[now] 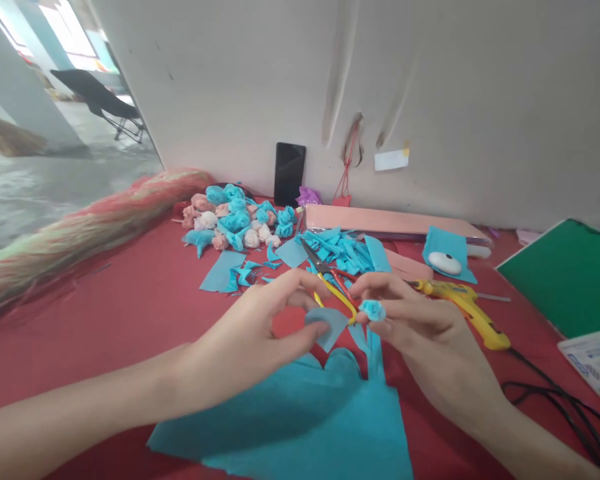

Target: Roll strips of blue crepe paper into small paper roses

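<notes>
Between the thumb and fingers of my left hand [260,333] is a small blue paper petal [330,325], pinched at its left edge. My right hand [425,340] grips a small rolled blue paper flower [373,310] between thumb and fingers, just right of the petal and apart from it. Behind my fingertips lie scissors [337,283] with yellow and red handles, their blades toward the back left. Under both hands spreads a large blue paper sheet [300,420] with cut-outs along its far edge.
Several blue, pink and white paper flowers [237,217] are heaped at the back left, near blue scraps [340,250]. A yellow glue gun [465,307] with a black cord lies right. A phone [289,173] leans on the wall. A green board [570,280] stands far right.
</notes>
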{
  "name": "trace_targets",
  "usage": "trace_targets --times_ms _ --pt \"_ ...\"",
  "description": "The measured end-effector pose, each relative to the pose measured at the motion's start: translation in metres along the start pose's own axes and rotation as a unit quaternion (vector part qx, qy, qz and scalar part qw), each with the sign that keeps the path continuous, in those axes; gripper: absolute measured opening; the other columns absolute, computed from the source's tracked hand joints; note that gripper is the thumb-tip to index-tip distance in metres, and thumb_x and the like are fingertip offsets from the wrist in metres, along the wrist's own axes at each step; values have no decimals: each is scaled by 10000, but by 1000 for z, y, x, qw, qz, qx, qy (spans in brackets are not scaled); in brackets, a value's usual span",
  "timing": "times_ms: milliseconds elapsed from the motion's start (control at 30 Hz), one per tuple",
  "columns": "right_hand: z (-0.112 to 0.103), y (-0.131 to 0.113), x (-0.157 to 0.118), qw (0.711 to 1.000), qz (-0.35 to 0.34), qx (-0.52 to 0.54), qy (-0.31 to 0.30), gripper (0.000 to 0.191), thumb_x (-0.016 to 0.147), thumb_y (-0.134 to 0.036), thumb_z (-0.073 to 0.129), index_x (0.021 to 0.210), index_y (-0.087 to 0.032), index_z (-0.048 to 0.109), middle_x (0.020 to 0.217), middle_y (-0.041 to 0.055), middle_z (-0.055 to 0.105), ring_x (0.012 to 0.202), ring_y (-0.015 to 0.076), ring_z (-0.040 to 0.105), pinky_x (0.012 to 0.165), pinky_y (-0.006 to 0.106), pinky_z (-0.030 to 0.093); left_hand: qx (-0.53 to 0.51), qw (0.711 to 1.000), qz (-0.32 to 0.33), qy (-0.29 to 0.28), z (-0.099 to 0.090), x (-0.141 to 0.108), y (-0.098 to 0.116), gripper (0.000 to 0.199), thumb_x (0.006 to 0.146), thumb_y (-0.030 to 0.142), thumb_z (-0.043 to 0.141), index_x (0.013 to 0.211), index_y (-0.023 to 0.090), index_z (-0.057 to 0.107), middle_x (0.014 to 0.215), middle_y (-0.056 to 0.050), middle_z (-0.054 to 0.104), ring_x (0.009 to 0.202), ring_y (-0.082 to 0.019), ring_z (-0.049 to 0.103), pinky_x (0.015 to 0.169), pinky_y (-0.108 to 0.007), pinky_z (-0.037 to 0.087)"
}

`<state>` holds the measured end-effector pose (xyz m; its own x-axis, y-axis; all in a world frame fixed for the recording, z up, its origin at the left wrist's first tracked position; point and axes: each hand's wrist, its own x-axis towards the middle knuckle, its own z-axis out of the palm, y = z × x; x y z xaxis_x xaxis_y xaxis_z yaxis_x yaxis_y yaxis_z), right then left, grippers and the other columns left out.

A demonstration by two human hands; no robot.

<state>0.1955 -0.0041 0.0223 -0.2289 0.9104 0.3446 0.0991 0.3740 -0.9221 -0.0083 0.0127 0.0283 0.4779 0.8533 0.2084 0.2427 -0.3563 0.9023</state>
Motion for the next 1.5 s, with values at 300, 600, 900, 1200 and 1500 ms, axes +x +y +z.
trace_targets --times_ms 300,600,900,1200,1500 --pt "4 -19 -10 997 -59 -46 2 265 853 -143 662 883 -379 779 874 -20 703 806 133 658 677 203 574 36 997 64 33 7 0 24 171 839 255 568 1009 239 566 891 3 690 840 -172 696 635 -216 570" --pt "-10 -19 -19 993 -89 -45 66 219 926 -260 611 984 -426 741 909 3 666 717 142 626 474 220 505 -106 993 50 23 21 18 36 29 791 186 618 809 197 639 780 18 673 703 -127 641 509 -165 538" --pt "-10 -15 -18 961 -211 -163 79 453 894 -79 581 1114 -460 689 1042 10 637 917 204 589 745 372 551 -181 982 11 57 23 20 32 117 755 311 714 734 201 679 706 10 677 697 -159 646 590 -237 570" --pt "-11 -10 -16 958 -237 -147 61 389 915 -112 562 1134 -406 693 954 -2 671 852 188 574 733 345 507 -250 966 51 43 27 19 30 118 753 127 697 752 223 765 753 15 694 723 -124 628 567 -167 529" --pt "-2 -10 -10 983 -174 -48 31 213 916 -212 617 988 -351 762 817 -3 701 719 162 569 579 281 497 -294 955 40 -2 25 19 30 191 774 103 661 779 237 797 790 3 575 666 -79 555 500 -134 504"
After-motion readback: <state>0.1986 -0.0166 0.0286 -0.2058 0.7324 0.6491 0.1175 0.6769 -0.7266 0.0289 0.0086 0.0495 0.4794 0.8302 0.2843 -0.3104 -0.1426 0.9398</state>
